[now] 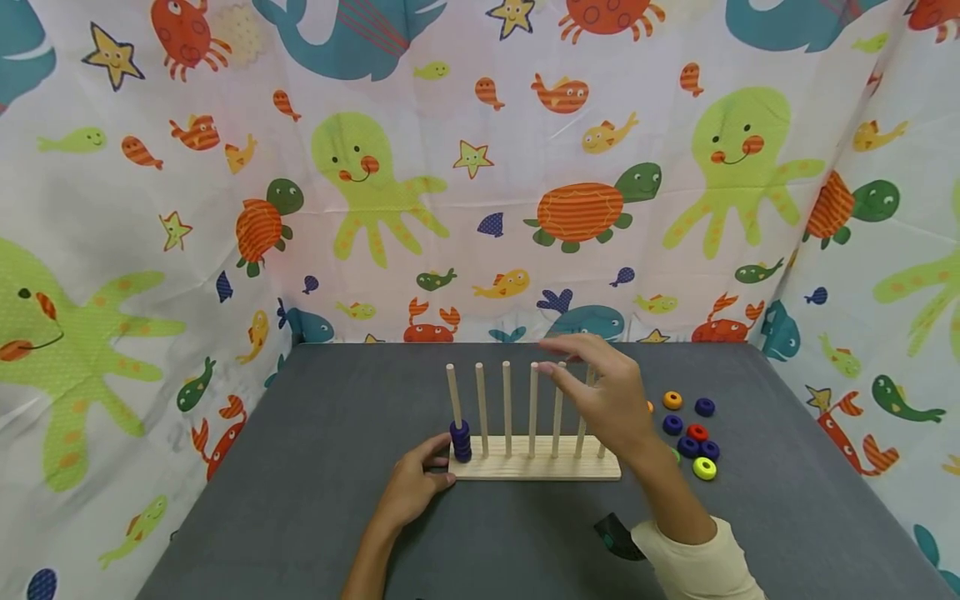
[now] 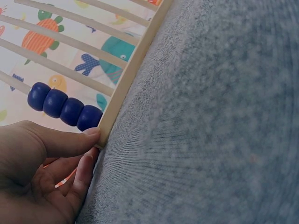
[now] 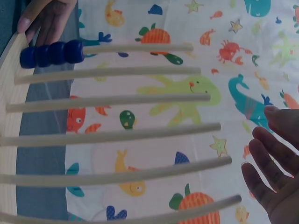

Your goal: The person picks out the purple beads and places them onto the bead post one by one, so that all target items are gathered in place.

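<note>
The left hand (image 1: 414,480) pinches the end of the smooth wooden rack (image 1: 536,469) on the gray worktop (image 1: 337,408). Four shiny, round blue beads (image 1: 461,442) sit on the leftmost stick (image 1: 453,396). The right hand (image 1: 611,404) is by the stick tops, fingers loose and apart. Only the head view shows the colorful ring beads (image 1: 697,432) lying at far right.

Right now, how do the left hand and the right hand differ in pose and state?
The left hand grips the left end of the wooden base, while the right hand shows nothing held. The left hand sits low, beside the base; the right hand is raised near the tops of the pegs. Both are bare.
</note>
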A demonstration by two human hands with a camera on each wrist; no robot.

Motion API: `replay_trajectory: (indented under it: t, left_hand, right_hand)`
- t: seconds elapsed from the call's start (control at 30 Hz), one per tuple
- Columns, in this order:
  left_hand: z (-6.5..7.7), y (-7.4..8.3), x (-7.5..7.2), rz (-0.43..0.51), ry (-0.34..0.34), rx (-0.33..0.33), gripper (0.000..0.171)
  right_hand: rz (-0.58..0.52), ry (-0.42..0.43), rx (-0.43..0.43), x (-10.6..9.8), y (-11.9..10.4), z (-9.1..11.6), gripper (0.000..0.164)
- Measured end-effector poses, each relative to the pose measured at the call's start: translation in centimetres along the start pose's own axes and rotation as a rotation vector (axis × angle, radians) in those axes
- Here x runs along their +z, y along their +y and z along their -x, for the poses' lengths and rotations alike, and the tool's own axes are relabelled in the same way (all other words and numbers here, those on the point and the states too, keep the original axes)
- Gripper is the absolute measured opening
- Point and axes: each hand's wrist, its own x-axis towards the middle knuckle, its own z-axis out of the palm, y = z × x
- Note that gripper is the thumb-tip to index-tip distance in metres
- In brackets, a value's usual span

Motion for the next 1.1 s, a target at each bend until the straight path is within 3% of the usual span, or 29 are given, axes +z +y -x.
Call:
replay_trajectory:
  t: [0.3,0.6,1.1]
  left_hand:
    - [0.1,0.4,-0.1,-0.015,0.01,-0.025,0.064]
    - [0.0,0.6,-0.1,-0.017,0.0,-0.03,0.064]
    - [0.0,0.7,-0.1,-0.01,0.007,-0.025,0.064]
  right_hand:
    - [0.046,0.03,0.11,-2.9,1.3,1.2,0.033]
    - [0.048,0.121,0.112,-5.3,3.7,3.2,0.037]
    - [0.143,0.09,0.32,-8.7,8.0,7.6,0.025]
